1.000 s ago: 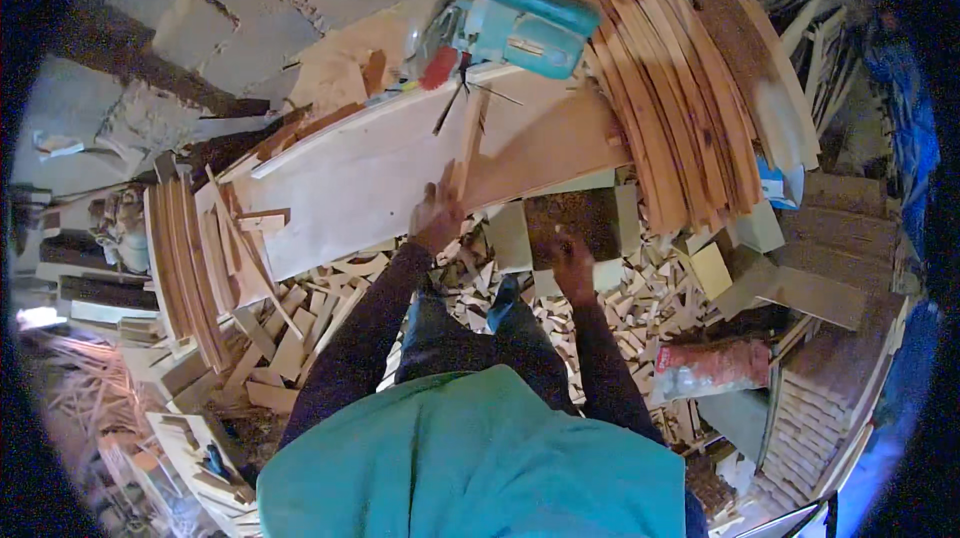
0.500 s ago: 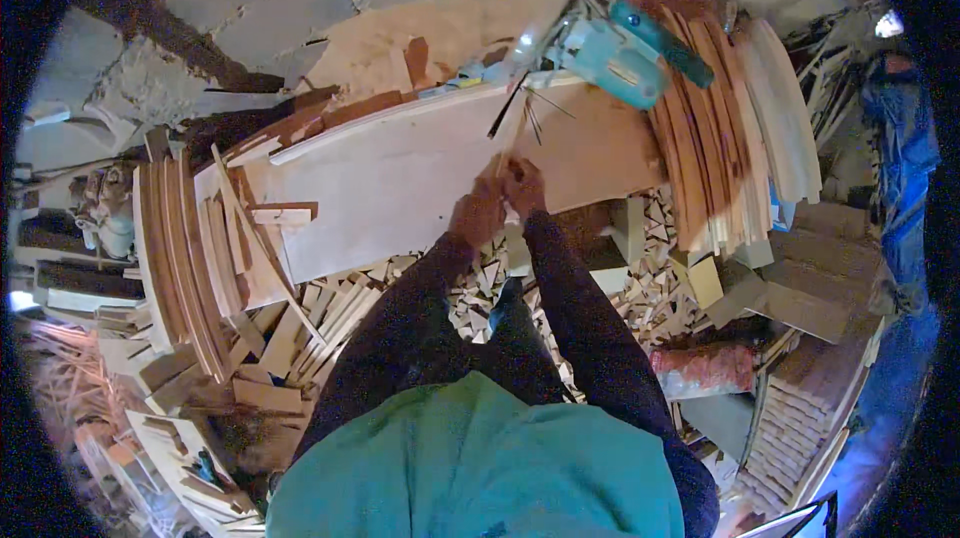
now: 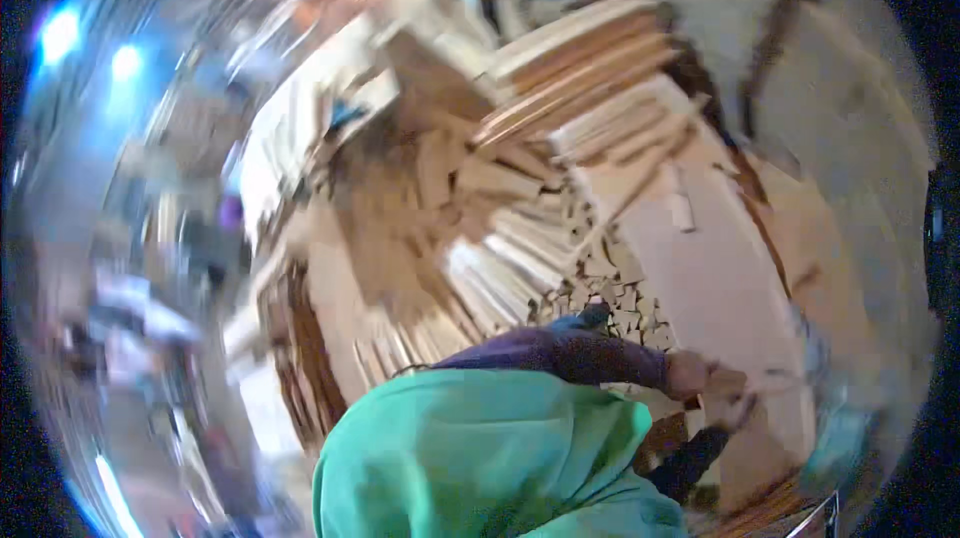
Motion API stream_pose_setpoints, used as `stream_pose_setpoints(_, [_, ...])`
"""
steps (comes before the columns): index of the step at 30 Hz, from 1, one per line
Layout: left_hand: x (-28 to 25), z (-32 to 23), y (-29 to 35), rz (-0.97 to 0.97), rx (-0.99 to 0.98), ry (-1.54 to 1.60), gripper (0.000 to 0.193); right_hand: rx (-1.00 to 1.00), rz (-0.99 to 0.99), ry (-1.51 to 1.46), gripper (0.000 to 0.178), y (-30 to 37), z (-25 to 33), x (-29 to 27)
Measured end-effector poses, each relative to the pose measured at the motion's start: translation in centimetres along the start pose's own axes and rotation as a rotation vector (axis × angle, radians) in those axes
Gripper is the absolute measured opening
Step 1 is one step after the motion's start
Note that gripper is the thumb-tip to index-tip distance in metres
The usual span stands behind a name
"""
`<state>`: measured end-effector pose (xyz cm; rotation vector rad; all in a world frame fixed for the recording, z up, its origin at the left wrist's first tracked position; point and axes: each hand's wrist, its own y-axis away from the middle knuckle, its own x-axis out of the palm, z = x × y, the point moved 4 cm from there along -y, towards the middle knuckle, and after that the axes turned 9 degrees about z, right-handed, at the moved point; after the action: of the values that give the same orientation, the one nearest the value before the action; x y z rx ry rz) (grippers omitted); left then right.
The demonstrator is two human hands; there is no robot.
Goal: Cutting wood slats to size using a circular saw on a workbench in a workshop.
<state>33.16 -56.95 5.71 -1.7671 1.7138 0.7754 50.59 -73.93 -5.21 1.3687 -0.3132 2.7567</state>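
Both hands (image 3: pixel 715 388) meet at a small pale wood offcut (image 3: pixel 727 381) over the light board on the desk (image 3: pixel 720 268) (grip blurred, closure cannot be told); judged light, stiff, splintery, best pinched by its flat faces.

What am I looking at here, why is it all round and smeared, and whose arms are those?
This is one picture from a wide fisheye camera worn on a person's head, looking down, so straight edges bend. It is blurred. No machine is involved: the green garment and dark sleeves belong to the wearer. Both hands meet at lower right, the left hand and the right hand, around a small pale wooden piece, over a wide pale board. The exact grip is too blurred to tell. Stacked wooden slats and offcuts lie around.
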Motion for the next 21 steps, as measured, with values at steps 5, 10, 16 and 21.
stream_pose_setpoints(5, [-4.1, 3.8, 7.5, -0.06, -0.18, -0.16, 0.041, 0.263, -0.923, 0.959, 0.022, -1.4, 5.8, -6.7])
stream_pose_setpoints(10, [-4.4, 8.1, 14.3, -0.276, -0.464, -0.175, 0.033, 0.441, -0.815, 1.028, 0.023, -1.3, 4.5, -1.9])
stream_pose_setpoints(16, [-2.4, 6.9, 17.5, -0.47, -0.525, 0.16, 0.029, 0.53, -0.815, 1.004, 0.023, -3.3, 3.6, -2.1])
stream_pose_setpoints(21, [-0.6, 4.7, 17.2, -0.296, -0.528, -0.02, 0.028, 0.62, -0.877, 0.982, 0.024, -4.3, 3.3, -2.3])
